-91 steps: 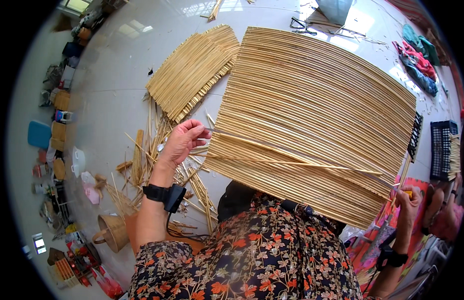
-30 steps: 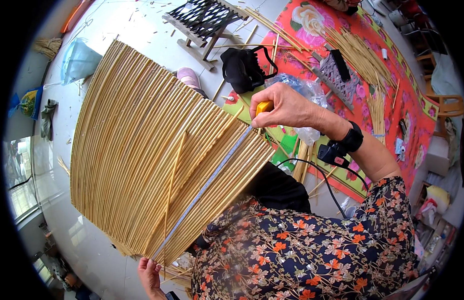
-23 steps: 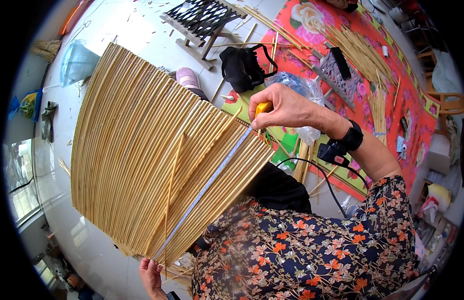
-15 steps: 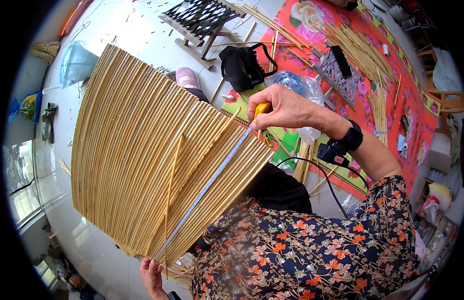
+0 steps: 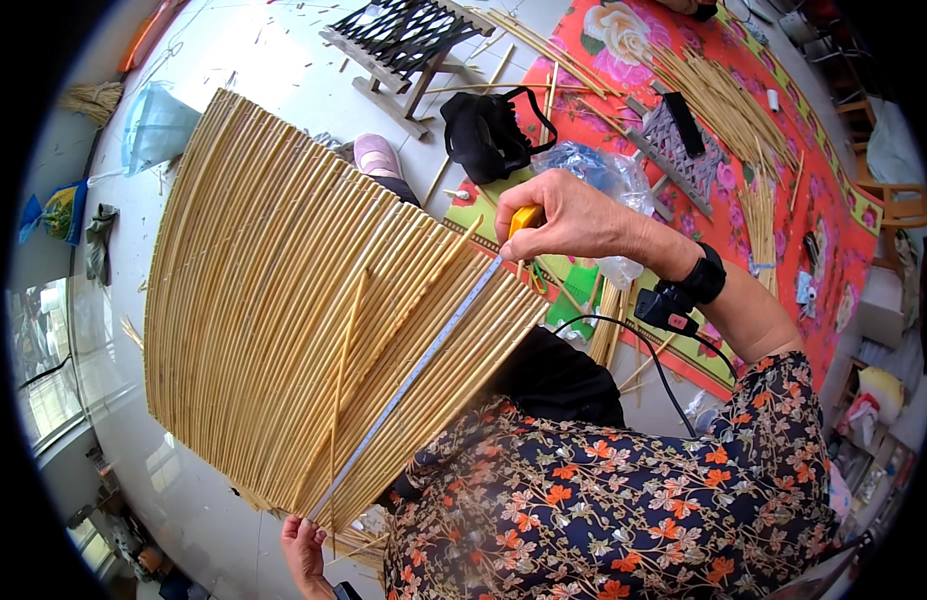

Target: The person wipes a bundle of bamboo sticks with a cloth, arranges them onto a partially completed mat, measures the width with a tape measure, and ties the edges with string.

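Observation:
A wide mat of parallel straw-coloured reeds (image 5: 248,300) lies across my front, with loose reeds (image 5: 341,380) lying at an angle on it. A steel tape (image 5: 413,370) stretches over the mat, parallel to the reeds. My right hand (image 5: 548,225) is closed on the yellow tape-measure case (image 5: 526,218) at the upper right edge. At the bottom edge, my left hand (image 5: 305,550) pinches the tape's end against the mat.
A slatted wooden stand (image 5: 388,50) and black bag (image 5: 488,135) are beyond the mat. A red floral sheet (image 5: 808,230) holds reed bundles (image 5: 708,95), a grey woven-seat frame (image 5: 673,150) and plastic wrap (image 5: 613,185). A pink shoe (image 5: 376,155) shows beside the mat.
Since three seconds ago the view has swung round, my right hand and the tape case coming toward the centre. Over the last second both hands stay almost still, with the mat shifting slightly.

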